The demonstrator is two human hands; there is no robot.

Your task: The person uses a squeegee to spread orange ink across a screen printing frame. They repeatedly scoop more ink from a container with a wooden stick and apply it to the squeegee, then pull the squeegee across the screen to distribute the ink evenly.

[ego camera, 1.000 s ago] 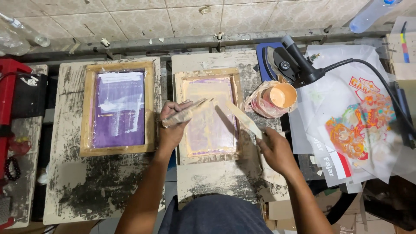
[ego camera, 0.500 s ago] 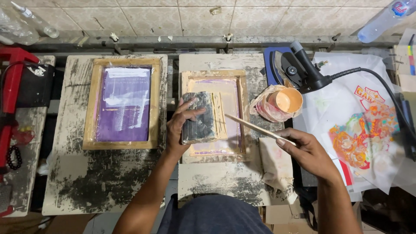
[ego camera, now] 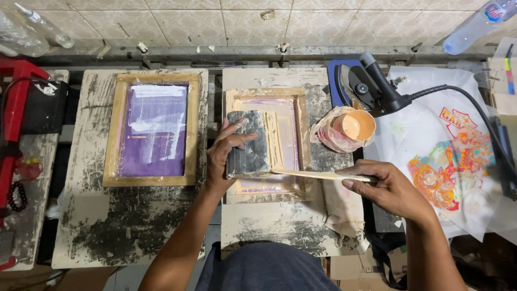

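My left hand [ego camera: 223, 156] grips a dark, ink-smeared squeegee block [ego camera: 247, 144] held flat over the small wooden-framed printing screen [ego camera: 299, 134] in the middle. My right hand [ego camera: 390, 188] holds a long thin wooden stick [ego camera: 318, 174] level, its tip touching the lower right corner of the squeegee block. The screen lies on a paint-stained board [ego camera: 269, 226]. An orange-filled cup wrapped in plastic [ego camera: 350, 128] stands just right of the screen.
A second wooden frame with a purple screen [ego camera: 153, 129] lies on the left board. A black heat gun with cable [ego camera: 377, 89] rests at the upper right. A printed colourful sheet [ego camera: 452, 161] lies at right. Red equipment [ego camera: 16, 108] stands far left.
My left hand turned the squeegee block flat over the screen. My right hand drew back to the right, and the stick now lies level against the block's lower edge.
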